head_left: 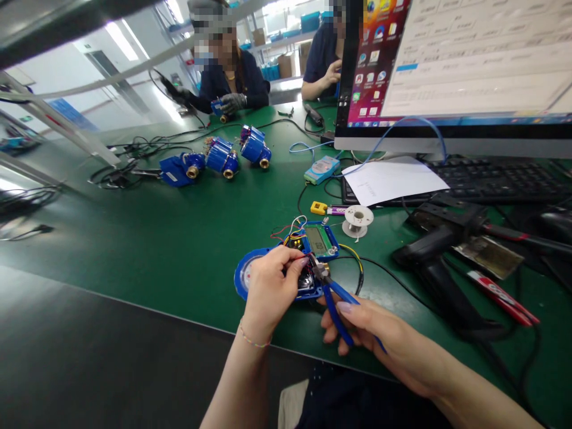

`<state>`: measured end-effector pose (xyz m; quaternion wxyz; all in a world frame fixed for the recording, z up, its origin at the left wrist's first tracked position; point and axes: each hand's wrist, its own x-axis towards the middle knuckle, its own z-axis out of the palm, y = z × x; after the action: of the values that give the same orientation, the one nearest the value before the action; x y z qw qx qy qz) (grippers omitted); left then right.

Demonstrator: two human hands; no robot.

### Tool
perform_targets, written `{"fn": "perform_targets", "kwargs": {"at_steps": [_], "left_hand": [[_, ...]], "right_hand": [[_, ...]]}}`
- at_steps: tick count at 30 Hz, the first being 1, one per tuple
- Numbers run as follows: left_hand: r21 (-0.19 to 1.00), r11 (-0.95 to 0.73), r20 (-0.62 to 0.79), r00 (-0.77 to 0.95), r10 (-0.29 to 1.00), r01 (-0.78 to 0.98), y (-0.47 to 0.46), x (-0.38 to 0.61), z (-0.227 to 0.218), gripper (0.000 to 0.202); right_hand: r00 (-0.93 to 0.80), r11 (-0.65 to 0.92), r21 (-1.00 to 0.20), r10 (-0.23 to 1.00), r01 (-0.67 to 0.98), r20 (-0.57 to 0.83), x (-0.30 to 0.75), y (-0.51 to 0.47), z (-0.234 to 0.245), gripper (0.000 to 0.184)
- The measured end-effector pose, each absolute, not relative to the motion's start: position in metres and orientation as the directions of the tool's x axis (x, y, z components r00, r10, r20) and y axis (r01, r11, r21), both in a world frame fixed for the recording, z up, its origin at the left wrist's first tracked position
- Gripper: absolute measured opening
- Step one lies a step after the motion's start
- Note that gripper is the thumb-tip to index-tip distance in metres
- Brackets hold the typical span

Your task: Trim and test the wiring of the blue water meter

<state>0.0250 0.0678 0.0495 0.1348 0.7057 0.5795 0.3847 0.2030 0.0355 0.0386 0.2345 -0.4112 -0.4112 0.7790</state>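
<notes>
A blue meter housing lies open on the green bench, with a circuit board and LCD and coloured wires at its far side. My left hand rests on the housing and pinches a thin wire between thumb and fingers. My right hand is closed round the blue handles of small cutters. The cutter jaws sit at the wire, right beside my left fingertips.
A solder spool and a yellow part lie behind the housing. A black tool stand, red-handled pliers, keyboard, paper and monitor fill the right. Three blue valve units sit further back. Two people work at the far side.
</notes>
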Motion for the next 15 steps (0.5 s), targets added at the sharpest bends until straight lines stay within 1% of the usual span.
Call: {"fn": "perform_targets", "kwargs": {"at_steps": [3,7,12,15], "left_hand": [[0.622,-0.304,0.397,0.043,0.917,0.722,0.068,0.024,0.047,0.007],[0.586,-0.365,0.444,0.091,0.892,0.723,0.067,0.024,0.045,0.008],[0.608,-0.365,0.441,0.083,0.894,0.705,0.065,0.024,0.046,0.010],[0.597,-0.372,0.446,0.092,0.890,0.710,0.064,0.025,0.047,0.010]], "right_hand": [[-0.543,-0.561,-0.828,0.701,-0.019,-0.462,0.201,0.037,0.040,0.056],[-0.545,-0.566,-0.823,0.704,-0.045,-0.455,0.204,0.036,0.037,0.056],[-0.553,-0.522,-0.852,0.724,-0.048,-0.412,0.210,0.036,0.033,0.049],[-0.551,-0.504,-0.863,0.727,-0.026,-0.408,0.212,0.035,0.032,0.051]]}}
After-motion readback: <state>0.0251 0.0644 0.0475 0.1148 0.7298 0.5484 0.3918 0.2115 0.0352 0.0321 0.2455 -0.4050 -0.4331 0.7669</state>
